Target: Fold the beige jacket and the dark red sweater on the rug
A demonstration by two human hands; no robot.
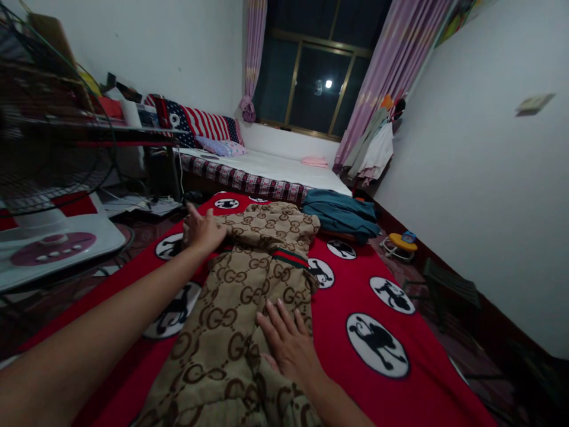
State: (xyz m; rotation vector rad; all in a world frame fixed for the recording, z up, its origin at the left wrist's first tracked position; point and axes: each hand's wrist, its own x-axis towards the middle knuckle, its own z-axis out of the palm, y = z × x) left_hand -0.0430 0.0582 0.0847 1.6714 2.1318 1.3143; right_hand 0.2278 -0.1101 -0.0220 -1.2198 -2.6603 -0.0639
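A tan dress [231, 296] with a brown letter pattern lies spread out in front of me, its top away from me. A green and red striped band [291, 257] crosses its waist. My left hand [207, 231] reaches to the far left and rests on the dress's sleeve, fingers partly stretched and apart, slightly blurred. My right hand [291, 344] lies palm down on the right side of the skirt, its fingers extended. Under the dress is a red cloth [329, 356] with black figures in white circles.
Folded teal clothing [342, 212] lies at the far right of the red cloth. Beyond stands a bed [267, 163]. At left are a fan [48, 237] and a cluttered desk [146, 133]. A yellow stool [401, 243] and a dark folding stool [451, 284] stand right.
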